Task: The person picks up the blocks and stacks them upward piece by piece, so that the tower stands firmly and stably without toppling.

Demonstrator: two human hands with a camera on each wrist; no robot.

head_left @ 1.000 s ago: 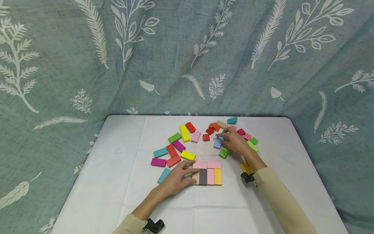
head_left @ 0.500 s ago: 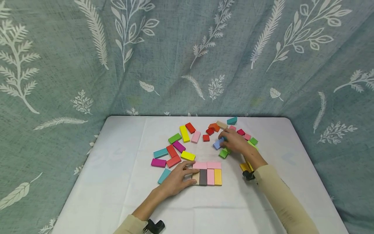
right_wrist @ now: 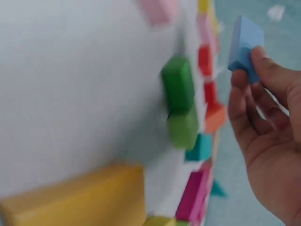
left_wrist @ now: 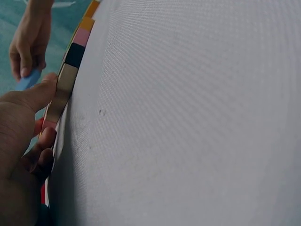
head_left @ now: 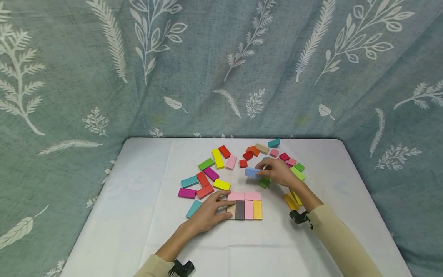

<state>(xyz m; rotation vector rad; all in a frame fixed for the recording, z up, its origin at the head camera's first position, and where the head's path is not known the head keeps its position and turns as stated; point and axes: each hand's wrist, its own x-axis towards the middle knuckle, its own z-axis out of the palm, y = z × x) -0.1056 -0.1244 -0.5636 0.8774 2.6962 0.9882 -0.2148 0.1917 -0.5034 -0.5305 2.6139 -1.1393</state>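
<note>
My right hand (head_left: 279, 170) pinches a light blue block (head_left: 252, 172) between thumb and fingertips, raised over the table among the loose blocks. In the right wrist view the blue block (right_wrist: 245, 44) stands upright from the fingertips. My left hand (head_left: 207, 212) rests at the left side of a flat block arrangement, its fingertips and thumb touching the beige block (head_left: 231, 212) and the pink block (head_left: 236, 196). Beside the beige block lie a dark grey block (head_left: 240, 210), an upright pink block (head_left: 248, 210) and a golden yellow block (head_left: 257, 210). Another pink block (head_left: 253, 196) completes the top row.
Loose red, yellow, green, magenta and teal blocks lie left of the arrangement, such as a yellow block (head_left: 222, 184). A green block (head_left: 264, 182) sits below my right hand. Golden yellow blocks (head_left: 291, 201) lie near the right wrist. A patterned curtain hangs behind the white table (head_left: 138, 173).
My right hand has picked up the light blue block from among the loose blocks and lifted it slightly towards the left. My left hand stays at the arrangement.
</note>
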